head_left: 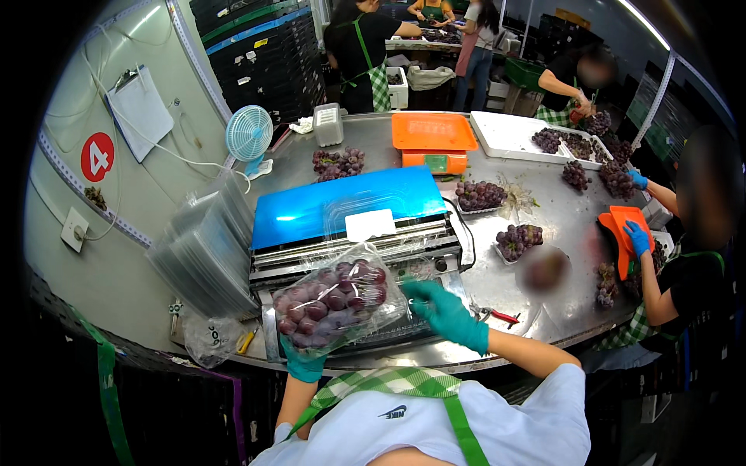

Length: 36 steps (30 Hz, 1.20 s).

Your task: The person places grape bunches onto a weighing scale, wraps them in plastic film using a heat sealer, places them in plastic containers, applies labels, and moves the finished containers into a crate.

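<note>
A clear tray of dark red grapes (332, 301), wrapped in shiny plastic film, is tilted over the front of the wrapping machine (350, 256). My left hand (305, 362), in a teal glove, grips the pack from below at its near left corner; most of those fingers are hidden behind it. To the right of the pack is my right hand (449, 314), also gloved in teal. Its fingers stretch toward the film's edge, slightly blurred, and nothing shows in them. The machine has a blue top, with a clear lid and white label (370, 225) lying on it.
Stacked clear trays (202, 248) stand left of the machine, near a small blue fan (249, 133). Red-handled pruning shears (497, 314) lie at right. Beyond sit an orange scale (433, 140) and grape trays (480, 196). Co-workers handle grapes at the right side.
</note>
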Tool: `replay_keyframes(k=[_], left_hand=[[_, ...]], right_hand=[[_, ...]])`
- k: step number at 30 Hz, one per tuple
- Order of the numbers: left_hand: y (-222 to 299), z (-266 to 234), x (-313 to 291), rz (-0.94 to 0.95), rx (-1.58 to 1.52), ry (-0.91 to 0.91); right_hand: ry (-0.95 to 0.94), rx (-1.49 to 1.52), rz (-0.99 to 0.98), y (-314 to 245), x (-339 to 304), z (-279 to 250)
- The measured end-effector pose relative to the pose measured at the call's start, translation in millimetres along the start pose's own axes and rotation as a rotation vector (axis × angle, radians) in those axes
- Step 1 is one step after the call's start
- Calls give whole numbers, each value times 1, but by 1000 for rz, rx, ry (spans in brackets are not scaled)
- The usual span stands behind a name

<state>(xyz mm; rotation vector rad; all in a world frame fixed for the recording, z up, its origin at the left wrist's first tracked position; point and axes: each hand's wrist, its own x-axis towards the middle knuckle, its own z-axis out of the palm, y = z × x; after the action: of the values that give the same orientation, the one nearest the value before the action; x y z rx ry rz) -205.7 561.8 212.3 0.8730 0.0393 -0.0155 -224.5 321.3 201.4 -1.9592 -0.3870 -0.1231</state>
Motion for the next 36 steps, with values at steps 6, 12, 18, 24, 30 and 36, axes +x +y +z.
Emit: replay_keyframes(k=[6,12,18,24,30,36], left_hand=[[-14,2,3,-263,-290,38],[-2,10,28,-374,-47,-91],[-32,-31,29,-62,251,252],[-34,-50,39,-39,884,147],[-35,-45,44,293,1256,-37],[-34,-40,48,228,1412,-130]], right_hand=[[-121,831,521,-32,58,-21],[202,1040,594,-13,44,-3],[183,996,651,25,42,1],[104,618,610,67,29,10],[-122,290,679,47,29,-3],[236,387,769,54,28,7]])
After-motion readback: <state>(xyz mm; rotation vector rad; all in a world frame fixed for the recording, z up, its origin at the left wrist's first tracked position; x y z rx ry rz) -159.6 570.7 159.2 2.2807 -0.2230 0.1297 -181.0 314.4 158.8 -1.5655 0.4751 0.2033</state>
